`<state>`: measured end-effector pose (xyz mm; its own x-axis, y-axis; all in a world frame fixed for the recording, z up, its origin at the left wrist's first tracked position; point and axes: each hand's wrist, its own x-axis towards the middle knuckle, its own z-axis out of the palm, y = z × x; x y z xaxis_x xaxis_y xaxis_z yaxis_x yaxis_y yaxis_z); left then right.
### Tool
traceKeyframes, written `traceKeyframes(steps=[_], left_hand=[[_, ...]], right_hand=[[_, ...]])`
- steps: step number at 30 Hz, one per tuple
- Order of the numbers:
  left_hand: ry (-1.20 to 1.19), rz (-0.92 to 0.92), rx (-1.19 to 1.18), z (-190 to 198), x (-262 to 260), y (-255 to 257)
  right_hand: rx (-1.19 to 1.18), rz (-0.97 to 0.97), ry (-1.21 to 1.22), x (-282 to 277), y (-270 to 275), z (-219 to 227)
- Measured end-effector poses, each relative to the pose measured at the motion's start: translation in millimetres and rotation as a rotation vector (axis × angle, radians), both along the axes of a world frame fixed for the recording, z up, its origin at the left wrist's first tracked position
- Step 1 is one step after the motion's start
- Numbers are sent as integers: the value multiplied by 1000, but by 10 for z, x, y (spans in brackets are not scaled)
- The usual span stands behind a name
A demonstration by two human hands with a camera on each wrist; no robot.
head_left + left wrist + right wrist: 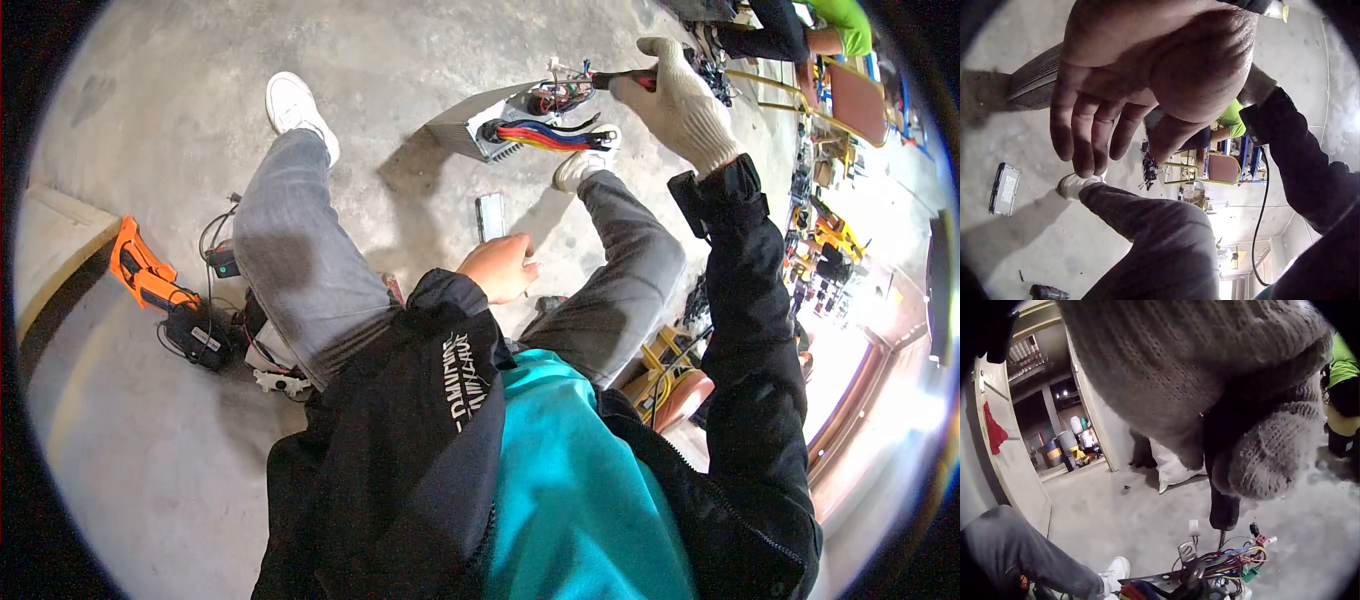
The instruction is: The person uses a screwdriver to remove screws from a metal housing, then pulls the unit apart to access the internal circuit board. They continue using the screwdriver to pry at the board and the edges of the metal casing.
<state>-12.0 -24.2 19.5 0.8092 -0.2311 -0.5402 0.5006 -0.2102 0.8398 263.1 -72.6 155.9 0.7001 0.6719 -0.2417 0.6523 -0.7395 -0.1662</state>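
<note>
My right hand (685,110), in a white knitted glove, grips a screwdriver (630,79) with a red and black handle. In the right wrist view, the screwdriver (1224,512) points down, its shaft running into thin coloured wires (1235,559) with small connectors. Those wires come from one end of a finned metal box (465,130) standing on the floor. Thick red, yellow, blue and black cables (545,136) stick out of the same box. My bare left hand (497,268) hangs between the knees, its fingers (1083,134) loosely extended and holding nothing.
A flat silver case (490,217) with a label lies on the floor near my left hand. A power drill (1047,292) lies below it. An orange tool (140,268) and a black adapter (197,335) are at the left. Chairs (855,103) and another person (845,25) are at the right.
</note>
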Motion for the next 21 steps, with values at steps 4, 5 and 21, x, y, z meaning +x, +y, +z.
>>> traceKeyframes(steps=[4,5,21], left_hand=[[-18,-5,3,-2,-6,-3],[-17,-9,9,-1,-7,0],[13,-25,19,13,2,20]], right_hand=[[91,179,41,138,-136,-73],[91,181,41,104,-89,-47],[25,-55,69,-73,128,14]])
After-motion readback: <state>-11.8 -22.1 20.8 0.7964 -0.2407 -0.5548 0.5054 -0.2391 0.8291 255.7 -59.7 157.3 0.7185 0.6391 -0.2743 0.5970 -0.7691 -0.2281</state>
